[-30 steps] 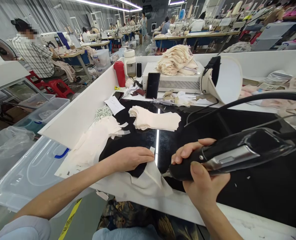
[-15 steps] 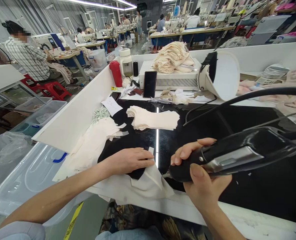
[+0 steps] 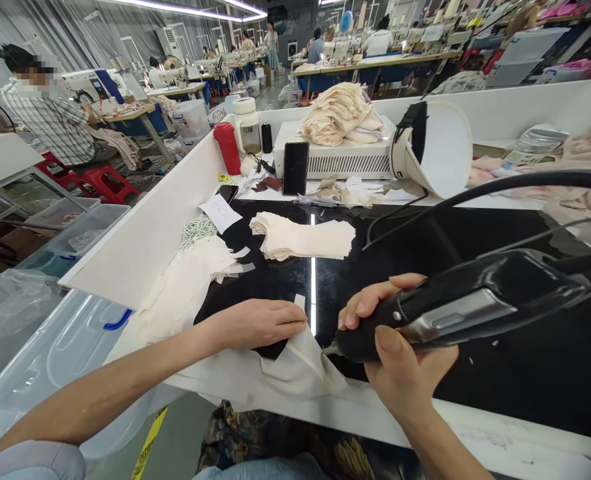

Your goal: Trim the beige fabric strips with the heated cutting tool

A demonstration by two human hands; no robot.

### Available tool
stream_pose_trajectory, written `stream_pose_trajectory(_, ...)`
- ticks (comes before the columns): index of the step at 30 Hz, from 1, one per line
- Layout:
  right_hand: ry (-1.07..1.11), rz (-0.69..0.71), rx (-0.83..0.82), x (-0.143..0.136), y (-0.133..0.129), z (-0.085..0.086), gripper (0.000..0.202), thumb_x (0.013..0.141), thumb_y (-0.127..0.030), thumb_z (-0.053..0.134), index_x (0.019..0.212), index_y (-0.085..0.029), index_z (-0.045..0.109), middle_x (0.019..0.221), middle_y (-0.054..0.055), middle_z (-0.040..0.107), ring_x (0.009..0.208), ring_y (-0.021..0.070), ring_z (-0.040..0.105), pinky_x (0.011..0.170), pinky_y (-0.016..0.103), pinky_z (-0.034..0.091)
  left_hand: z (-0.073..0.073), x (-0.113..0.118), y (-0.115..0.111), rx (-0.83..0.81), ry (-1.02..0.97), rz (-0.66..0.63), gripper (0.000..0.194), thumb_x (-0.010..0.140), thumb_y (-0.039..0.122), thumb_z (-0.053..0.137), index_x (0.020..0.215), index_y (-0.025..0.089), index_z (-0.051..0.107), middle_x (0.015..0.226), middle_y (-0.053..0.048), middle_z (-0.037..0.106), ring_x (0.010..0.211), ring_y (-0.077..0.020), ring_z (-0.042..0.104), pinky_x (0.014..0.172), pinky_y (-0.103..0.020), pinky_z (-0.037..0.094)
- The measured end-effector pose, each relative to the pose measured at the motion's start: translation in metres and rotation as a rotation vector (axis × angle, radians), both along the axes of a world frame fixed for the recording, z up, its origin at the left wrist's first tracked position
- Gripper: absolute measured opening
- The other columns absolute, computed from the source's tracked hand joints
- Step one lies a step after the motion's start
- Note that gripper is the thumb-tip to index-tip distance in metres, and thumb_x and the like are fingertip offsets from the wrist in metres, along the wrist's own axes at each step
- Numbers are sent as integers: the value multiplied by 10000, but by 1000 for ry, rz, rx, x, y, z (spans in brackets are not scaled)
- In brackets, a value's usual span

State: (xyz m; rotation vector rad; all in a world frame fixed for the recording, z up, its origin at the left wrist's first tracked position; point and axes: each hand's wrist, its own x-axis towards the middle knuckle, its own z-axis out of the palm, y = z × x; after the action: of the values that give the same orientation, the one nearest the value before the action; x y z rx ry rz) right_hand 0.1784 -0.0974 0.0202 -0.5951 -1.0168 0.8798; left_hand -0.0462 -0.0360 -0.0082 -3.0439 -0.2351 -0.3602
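Near the front edge of the black glossy tabletop (image 3: 540, 360), my left hand (image 3: 262, 323) lies with its fingers pressed together on a cream cloth piece (image 3: 295, 367). A short pale strip of it pokes out above the fingertips. My right hand (image 3: 400, 340) is wrapped round a black handheld tool (image 3: 495, 307) with a silver lever and a cable. The tool's narrow metal tip is at the cloth's right edge. Further back lies a stack of cream cloth pieces (image 3: 308, 237), and a larger cream pile (image 3: 180, 287) sits to the left.
Behind stand a white vented box (image 3: 348, 165) with folded cloth on top, a phone (image 3: 296, 168), a red bottle (image 3: 226, 148), a glass jug (image 3: 248, 130) and a white cone-shaped lamp (image 3: 448, 150). The tool's cable (image 3: 455, 199) arches over the right side. A person (image 3: 48, 120) sits far left.
The whole view has shifted slightly. Both hands, the cloth and the tool keep nearly the same places relative to each other.
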Motion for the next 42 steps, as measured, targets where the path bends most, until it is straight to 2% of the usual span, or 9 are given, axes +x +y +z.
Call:
stream_pose_trajectory(3,13,8,-1,-1,0,1,368,909,-320,843,1209,-290,632,852,-20,670,663,159,659,617,334,591,2,2,-5,-16,10,40,277,1101,77,486,1287,82,692,1269,-150,744,1235,-221,704,1057,-310,617)
stream_pose_trajectory(6,14,8,-1,-1,0,2,368,910,-332,843,1210,-300,633,855,-24,670,659,159,655,611,334,589,6,2,-12,-9,40,79,279,1088,69,501,1308,145,655,1267,-136,709,1171,-219,702,991,-318,632)
stream_pose_trajectory(9,2,-3,-10,-1,0,2,379,904,-361,848,1207,-304,628,848,-24,669,648,166,650,595,340,587,10,2,-18,14,79,107,363,1056,37,526,1350,236,607,1280,-122,655,1081,-195,690,968,-325,623)
stream_pose_trajectory(13,1,3,-18,-2,-1,2,380,906,-359,850,1205,-301,623,850,-21,674,655,162,652,602,331,580,12,4,-25,19,99,123,464,1041,30,526,1417,302,547,1254,-113,612,1068,-197,660,990,-345,607)
stream_pose_trajectory(17,17,13,-3,-1,-1,2,365,908,-328,844,1211,-302,642,857,-19,679,661,157,649,615,332,580,11,4,-27,38,93,132,435,1055,40,518,1410,289,539,1217,-113,606,1088,-201,646,1001,-348,603)
stream_pose_trajectory(26,25,4,-33,0,-1,4,349,899,-340,848,1185,-304,652,832,-28,665,648,165,642,606,342,576,5,2,-30,2,18,133,371,1080,83,533,1386,281,595,1283,-154,617,1156,-244,670,975,-364,611)
stream_pose_trajectory(30,29,-47,-29,-3,1,7,354,900,-352,841,1181,-290,634,829,-36,653,653,164,645,620,336,575,4,2,-32,6,5,135,379,1083,93,543,1406,280,612,1313,-166,624,1213,-265,670,989,-376,613)
stream_pose_trajectory(37,9,-68,-44,-7,8,2,361,899,-366,837,1171,-288,611,828,-45,651,644,162,650,629,337,568,5,4,-31,-21,-2,130,391,1085,79,527,1407,270,639,1276,-151,641,1179,-264,682,985,-386,628)
stream_pose_trajectory(42,4,-57,-48,-8,9,3,323,921,-309,821,1170,-278,618,832,-41,665,661,161,659,644,347,582,5,5,-31,-32,1,142,371,1095,109,548,1416,277,626,1289,-147,644,1151,-249,685,978,-379,623)
